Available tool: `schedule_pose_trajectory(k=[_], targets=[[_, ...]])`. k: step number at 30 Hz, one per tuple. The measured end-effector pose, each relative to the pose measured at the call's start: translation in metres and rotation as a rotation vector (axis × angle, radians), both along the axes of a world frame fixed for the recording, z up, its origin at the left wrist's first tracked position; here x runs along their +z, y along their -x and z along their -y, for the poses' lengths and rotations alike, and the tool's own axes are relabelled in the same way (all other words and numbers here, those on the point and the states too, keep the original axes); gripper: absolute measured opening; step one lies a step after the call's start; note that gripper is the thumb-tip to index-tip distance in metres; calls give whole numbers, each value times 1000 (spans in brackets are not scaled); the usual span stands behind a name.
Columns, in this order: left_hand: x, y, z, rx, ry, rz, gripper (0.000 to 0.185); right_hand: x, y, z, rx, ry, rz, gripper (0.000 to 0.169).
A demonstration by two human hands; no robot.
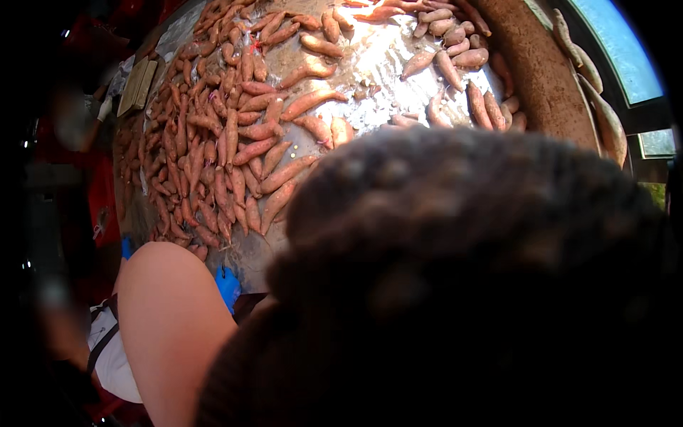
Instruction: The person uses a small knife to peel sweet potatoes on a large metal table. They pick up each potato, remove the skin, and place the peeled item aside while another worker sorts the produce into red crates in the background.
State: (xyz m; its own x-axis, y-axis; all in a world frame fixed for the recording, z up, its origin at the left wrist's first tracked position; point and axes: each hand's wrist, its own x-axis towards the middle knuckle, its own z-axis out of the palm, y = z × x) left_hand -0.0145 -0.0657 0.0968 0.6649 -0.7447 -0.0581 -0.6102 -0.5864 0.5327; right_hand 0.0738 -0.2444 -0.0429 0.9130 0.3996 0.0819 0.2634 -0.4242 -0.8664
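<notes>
A dark, blurred knitted shape with a bumpy surface, seemingly my gloved right hand (453,213), is very close to the camera and covers the lower right. Its fingers and anything in them cannot be made out. My left hand is out of view. Before me, many reddish sweet potatoes (256,152) lie in a dense heap at the left and centre. A smaller group of sweet potatoes (458,48) lies at the upper right, partly in bright sunlight.
A bare bent limb, apparently a knee (165,283), rises at the lower left beside a blue item (228,285). A brown ledge (539,74) at the right has long tubers (603,115) beyond it. A flat tan object (137,87) and another person's pale-gloved hand (105,108) are upper left.
</notes>
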Motion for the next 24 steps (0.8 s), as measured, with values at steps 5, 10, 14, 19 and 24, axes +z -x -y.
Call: schedule_pose_trajectory(k=[5, 10, 14, 19, 24], targets=[[-17, -24, 30, 135, 78, 28, 26, 39, -22, -3, 66, 83, 53, 11], [-31, -54, 60, -65, 77, -41, 25, -8, -24, 50, -241, 109, 34, 11], [-17, -50, 56, 25, 52, -42, 24, 50, -50, 44, -250, 305, 252, 13], [17, -48, 35, 104, -115, 2, 23, -3, -108, 64, -414, -26, 319, 22], [53, -55, 5, 299, -313, 66, 23, -8, -156, 65, -361, 402, 125, 44]])
